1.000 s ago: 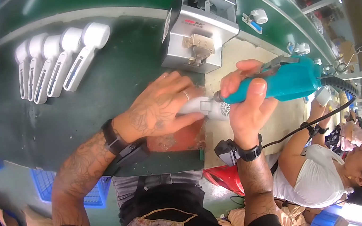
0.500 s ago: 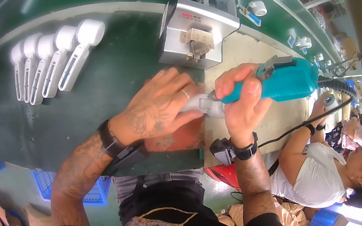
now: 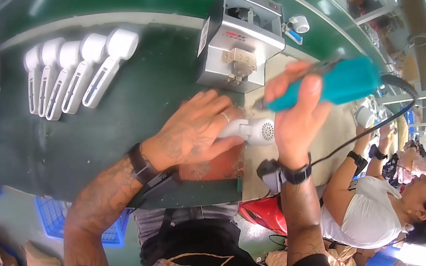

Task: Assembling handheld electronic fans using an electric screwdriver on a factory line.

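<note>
My left hand (image 3: 190, 128) is closed around the handle of a white handheld device (image 3: 261, 131) with a round head, over the near part of the bench. The head points right and shows a round dark grille. In my right hand (image 3: 302, 112) is a teal electric screwdriver (image 3: 348, 81), slightly blurred, its tip pointing left. That tip is up and apart from the white device. Several like white devices (image 3: 122, 44) lie side by side at the far left. A silver box-shaped machine (image 3: 217, 56) with a metal fitting on its front stands beyond my hands.
A black cable (image 3: 406, 92) runs from the screwdriver's back end. At right, a co-worker in a white shirt (image 3: 369, 208) holds another white part. Another white device (image 3: 298, 24) lies past the machine. A blue crate (image 3: 111, 231) sits below the bench at left.
The screwdriver has come off the white device and shifted up and to the right with my right hand, uncovering the grille. My left hand keeps its hold. The whole view has shifted slightly.
</note>
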Motion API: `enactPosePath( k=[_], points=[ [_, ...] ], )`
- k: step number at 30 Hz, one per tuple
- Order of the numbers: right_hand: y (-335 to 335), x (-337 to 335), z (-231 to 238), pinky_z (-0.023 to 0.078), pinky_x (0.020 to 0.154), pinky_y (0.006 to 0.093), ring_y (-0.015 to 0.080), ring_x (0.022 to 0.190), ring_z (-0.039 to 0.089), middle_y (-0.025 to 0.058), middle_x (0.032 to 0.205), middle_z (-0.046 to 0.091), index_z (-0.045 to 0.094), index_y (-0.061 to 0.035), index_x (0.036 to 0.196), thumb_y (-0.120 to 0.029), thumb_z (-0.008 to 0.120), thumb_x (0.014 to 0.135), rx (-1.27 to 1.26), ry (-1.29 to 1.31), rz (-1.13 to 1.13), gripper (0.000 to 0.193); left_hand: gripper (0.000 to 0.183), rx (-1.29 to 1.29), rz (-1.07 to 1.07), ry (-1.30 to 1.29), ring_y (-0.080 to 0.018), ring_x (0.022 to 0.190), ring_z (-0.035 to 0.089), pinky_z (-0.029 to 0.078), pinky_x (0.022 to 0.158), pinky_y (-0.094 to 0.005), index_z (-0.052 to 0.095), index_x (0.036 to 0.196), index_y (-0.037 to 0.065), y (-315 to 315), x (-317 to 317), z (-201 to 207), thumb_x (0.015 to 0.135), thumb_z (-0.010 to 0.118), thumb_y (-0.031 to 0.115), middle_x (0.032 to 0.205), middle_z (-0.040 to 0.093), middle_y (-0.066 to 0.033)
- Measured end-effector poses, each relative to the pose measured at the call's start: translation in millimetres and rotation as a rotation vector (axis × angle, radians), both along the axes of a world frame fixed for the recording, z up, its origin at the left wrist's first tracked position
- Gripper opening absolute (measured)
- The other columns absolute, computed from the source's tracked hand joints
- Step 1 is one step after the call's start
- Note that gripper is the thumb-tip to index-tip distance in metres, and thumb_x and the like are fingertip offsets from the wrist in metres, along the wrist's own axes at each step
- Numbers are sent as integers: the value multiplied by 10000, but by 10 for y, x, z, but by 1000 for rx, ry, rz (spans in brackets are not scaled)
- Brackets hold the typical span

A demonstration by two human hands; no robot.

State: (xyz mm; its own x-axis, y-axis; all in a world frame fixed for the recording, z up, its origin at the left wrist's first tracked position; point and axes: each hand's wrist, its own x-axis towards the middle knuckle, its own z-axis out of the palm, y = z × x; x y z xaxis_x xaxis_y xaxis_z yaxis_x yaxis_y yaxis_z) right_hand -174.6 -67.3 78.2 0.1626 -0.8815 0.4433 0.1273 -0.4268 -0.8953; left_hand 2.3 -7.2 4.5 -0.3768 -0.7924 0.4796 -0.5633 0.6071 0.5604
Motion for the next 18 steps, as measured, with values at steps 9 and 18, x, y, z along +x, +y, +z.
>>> enactPosePath(
  k=[9,18],
  points=[
    [-513,413,-122,507,670,308,176,732,640,67,799,631,589,12,1133,-372,543,1130,-105,139,-106,387,468,49,0,-64,-271,1069,566,465,960,-424,695,1299,133,35,45,-22,912,754,390,1148,613,-55],
    [-210,345,-28,499,662,341,196,701,608,79,770,602,583,27,1135,-393,558,1122,7,136,-10,421,419,56,29,-77,-271,1056,575,470,945,-417,702,1242,123,43,66,-28,892,773,342,1145,627,-46]
  ],
)
